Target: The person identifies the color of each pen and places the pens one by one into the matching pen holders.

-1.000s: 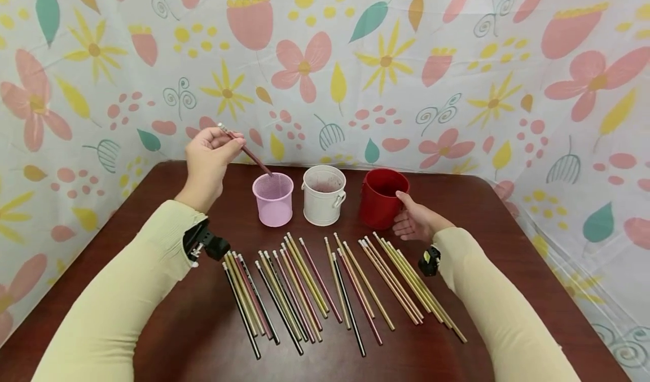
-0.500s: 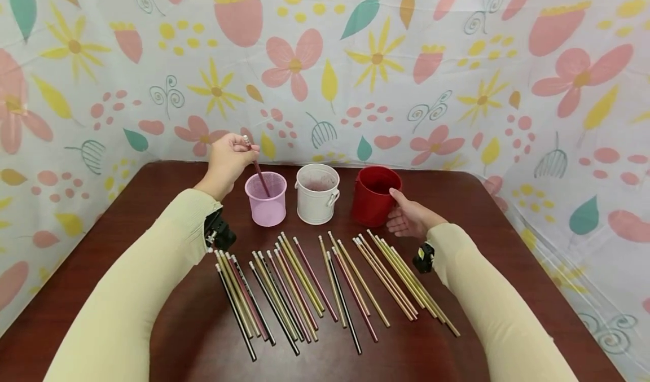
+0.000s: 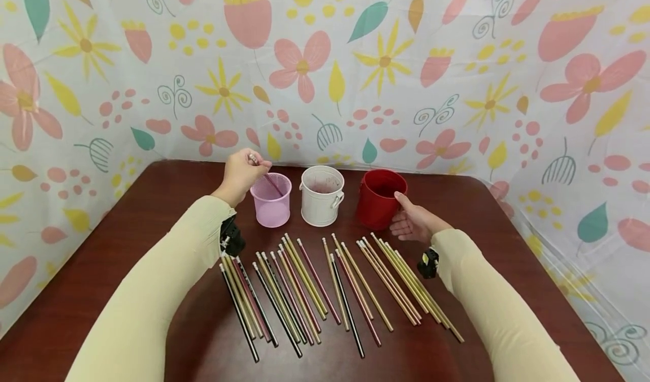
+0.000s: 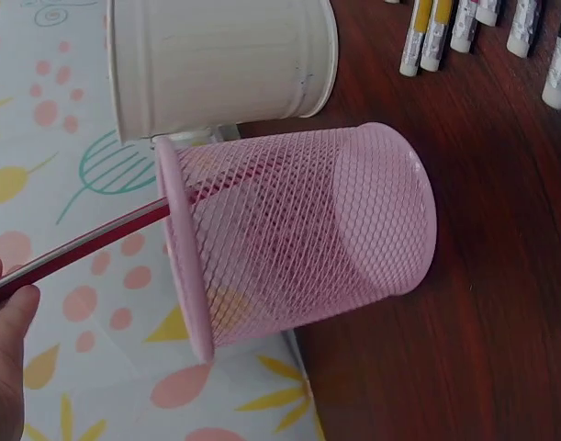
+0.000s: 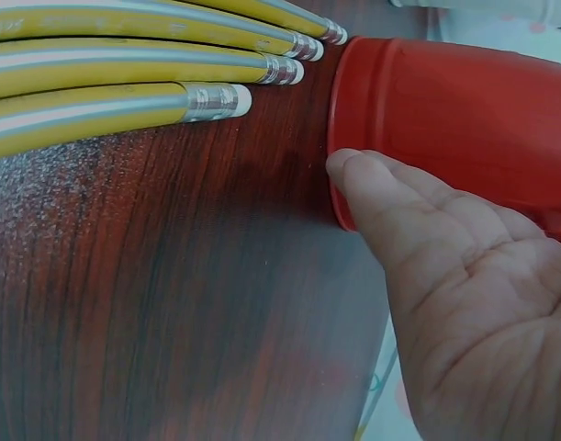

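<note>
My left hand (image 3: 242, 174) pinches a dark red pencil (image 4: 87, 241) near its eraser end. The pencil leans, its lower part inside the pink mesh cup (image 4: 298, 230) and visible through the mesh in the left wrist view. At the right, my right hand (image 3: 417, 219) rests against the side of the red bucket (image 3: 374, 213), thumb up at the rim. Its fingers lie along the bucket's wall in the right wrist view (image 5: 418, 207). Between cup and bucket stands a white bucket (image 3: 319, 208) with a small side handle.
Several loose pencils (image 3: 291, 292) lie in rows before the containers, eraser ends away from me. Yellow ones (image 5: 124, 78) lie close to the red bucket's base. The dark wooden table (image 3: 167, 229) ends at a flower-printed cloth (image 3: 355, 88) behind.
My left hand has moved right and down, bringing the pencil from the pink cup's rim to down inside it. My right hand has stayed at the red bucket.
</note>
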{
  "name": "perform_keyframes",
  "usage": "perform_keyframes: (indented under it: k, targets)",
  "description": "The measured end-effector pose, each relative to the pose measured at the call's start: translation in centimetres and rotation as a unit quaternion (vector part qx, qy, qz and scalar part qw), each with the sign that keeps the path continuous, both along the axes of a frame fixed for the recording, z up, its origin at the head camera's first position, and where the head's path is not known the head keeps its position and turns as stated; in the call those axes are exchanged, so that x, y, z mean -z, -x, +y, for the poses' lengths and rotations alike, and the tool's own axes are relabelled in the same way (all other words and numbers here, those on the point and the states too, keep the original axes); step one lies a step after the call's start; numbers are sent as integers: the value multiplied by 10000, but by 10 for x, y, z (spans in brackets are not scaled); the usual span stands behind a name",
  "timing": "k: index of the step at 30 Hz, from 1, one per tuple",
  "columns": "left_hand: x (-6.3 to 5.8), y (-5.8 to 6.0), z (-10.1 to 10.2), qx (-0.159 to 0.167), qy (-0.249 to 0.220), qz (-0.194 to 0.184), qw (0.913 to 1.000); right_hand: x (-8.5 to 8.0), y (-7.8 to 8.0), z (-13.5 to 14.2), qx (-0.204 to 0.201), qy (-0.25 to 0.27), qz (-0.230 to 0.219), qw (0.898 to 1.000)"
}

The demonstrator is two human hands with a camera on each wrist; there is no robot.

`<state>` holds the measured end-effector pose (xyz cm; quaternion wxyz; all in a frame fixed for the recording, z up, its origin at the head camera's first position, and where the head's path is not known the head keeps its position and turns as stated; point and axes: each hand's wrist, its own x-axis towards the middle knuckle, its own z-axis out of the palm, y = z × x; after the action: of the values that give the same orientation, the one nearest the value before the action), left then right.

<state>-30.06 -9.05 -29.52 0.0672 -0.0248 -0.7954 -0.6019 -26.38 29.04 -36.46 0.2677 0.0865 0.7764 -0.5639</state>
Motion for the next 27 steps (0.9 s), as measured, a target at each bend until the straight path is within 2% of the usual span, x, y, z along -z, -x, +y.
perform_keyframes:
  k: [11, 18, 27]
  targets:
    - [11, 1, 7, -69, 455, 86, 9989, 2, 1, 2, 55, 94, 2, 9999]
    - [15, -2, 1, -203, 69, -8, 9998, 1, 1, 2, 48, 90, -16, 9999]
    - [24, -5, -18, -463, 322, 241, 9981, 2, 1, -1, 118, -32, 56, 9999]
